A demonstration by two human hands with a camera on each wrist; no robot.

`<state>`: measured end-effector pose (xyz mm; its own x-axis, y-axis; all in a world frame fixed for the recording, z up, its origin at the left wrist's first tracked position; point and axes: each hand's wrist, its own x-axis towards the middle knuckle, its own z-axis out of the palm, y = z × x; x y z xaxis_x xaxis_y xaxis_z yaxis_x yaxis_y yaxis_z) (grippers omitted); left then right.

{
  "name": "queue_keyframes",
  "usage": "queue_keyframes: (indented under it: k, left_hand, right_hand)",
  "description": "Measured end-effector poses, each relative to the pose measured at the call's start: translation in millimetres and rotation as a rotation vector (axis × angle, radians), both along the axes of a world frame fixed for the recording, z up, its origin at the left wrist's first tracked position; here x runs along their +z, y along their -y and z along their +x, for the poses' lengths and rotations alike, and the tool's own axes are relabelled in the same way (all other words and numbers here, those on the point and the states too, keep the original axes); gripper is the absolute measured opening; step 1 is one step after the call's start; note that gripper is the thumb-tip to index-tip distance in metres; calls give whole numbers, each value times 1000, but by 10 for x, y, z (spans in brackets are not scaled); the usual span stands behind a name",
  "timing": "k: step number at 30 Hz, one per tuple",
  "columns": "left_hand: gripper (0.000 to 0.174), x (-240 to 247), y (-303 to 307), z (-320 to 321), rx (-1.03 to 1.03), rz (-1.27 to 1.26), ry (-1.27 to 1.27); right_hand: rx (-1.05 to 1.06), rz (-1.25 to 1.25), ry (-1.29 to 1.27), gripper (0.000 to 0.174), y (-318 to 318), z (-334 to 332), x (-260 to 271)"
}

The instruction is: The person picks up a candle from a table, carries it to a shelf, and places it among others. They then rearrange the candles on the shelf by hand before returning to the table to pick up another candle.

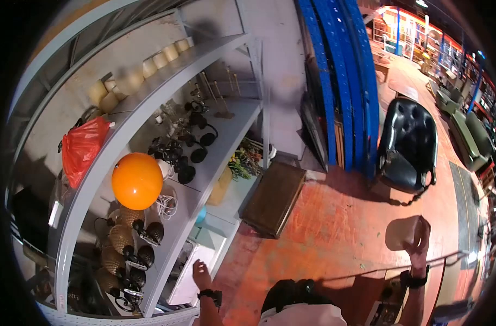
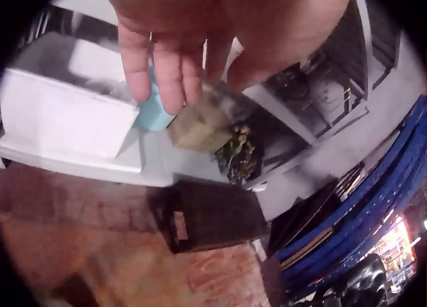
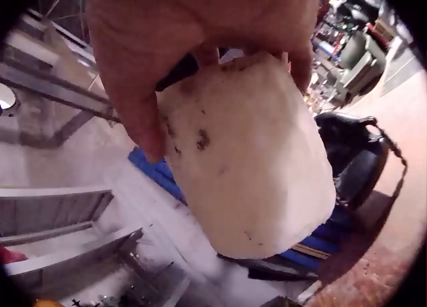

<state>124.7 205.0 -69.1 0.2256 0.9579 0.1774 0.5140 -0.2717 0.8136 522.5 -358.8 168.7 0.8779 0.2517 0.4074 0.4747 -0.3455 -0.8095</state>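
Note:
My right hand point(image 1: 419, 244) is raised out to the right, above the floor. It grips one end of a thick cream cylinder point(image 3: 250, 164), which looks like a pillar candle, with dark smudges on its side. In the right wrist view the thumb lies along the left side and a finger shows at the far side. My left hand point(image 1: 201, 274) holds nothing; its fingers hang loosely beside the lower shelf, nearest a white box point(image 2: 67, 114) and a turquoise object point(image 2: 155, 114). Several similar cream cylinders point(image 1: 171, 52) line the top shelf point(image 1: 142, 89).
A large orange ball point(image 1: 137, 181) and a red plastic bag point(image 1: 84, 148) show at the shelving on the left. Dark metal lamps point(image 1: 129, 271) fill the middle shelf. A brown wooden chest point(image 1: 275, 198) stands on the floor, with blue beams point(image 1: 340, 81) and a black armchair point(image 1: 408, 144) beyond.

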Motion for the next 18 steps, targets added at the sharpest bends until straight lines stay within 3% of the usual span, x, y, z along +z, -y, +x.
queue_keyframes:
  k: [3, 5, 7, 9, 11, 15, 18]
  left_hand:
    - [31, 129, -730, -11, -71, 243, 397]
    - [34, 1259, -734, 265, 144, 343, 258]
    - [31, 1819, -1189, 283, 211, 646, 372]
    - [27, 2772, -1228, 612, 440, 775, 317]
    - [29, 3252, -1529, 749, 443, 1015, 319]
    - [29, 3962, -1993, 1392, 481, 1233, 270]
    - [29, 4194, -2242, 1834, 449, 1208, 109]
  right_hand:
    - [196, -97, 175, 86, -691, 753, 393]
    - [234, -29, 77, 92, -1157, 1210, 552]
    - [429, 102, -52, 88, -1737, 1532, 966]
    - [483, 196, -109, 90, -2273, 1758, 1276]
    - [507, 110, -37, 95, -2698, 2063, 1549]
    - [585, 103, 74, 94, -3610, 2413, 2149]
    - [593, 3, 181, 92, -4204, 2586, 2516]
